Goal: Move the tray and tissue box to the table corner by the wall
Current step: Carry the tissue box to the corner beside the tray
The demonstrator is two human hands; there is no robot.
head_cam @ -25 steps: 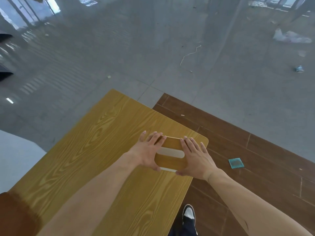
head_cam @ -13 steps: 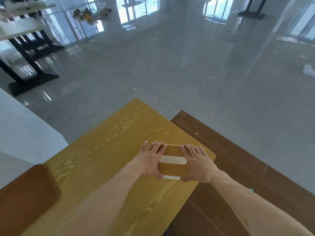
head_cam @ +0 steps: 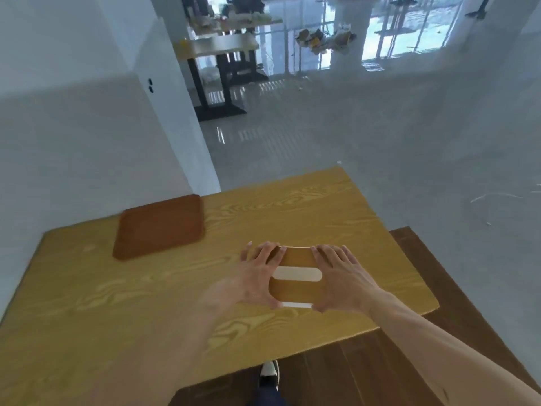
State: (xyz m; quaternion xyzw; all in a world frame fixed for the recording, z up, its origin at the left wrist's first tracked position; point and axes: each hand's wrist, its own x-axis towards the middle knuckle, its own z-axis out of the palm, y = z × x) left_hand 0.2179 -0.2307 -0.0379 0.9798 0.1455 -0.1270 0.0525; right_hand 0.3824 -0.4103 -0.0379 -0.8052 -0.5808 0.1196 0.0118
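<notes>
The tissue box [head_cam: 295, 276] is sitting on the yellow table [head_cam: 146, 303], toward its right side. The left hand [head_cam: 257, 276] and right hand [head_cam: 341, 278] are clasping its two ends, fingers spread over the top. The brown tray [head_cam: 159, 227] is lying well apart, beside the white wall [head_cam: 87, 127].

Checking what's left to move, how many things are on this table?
2: the tray near the wall, and the tissue box held between the left hand and right hand.
</notes>
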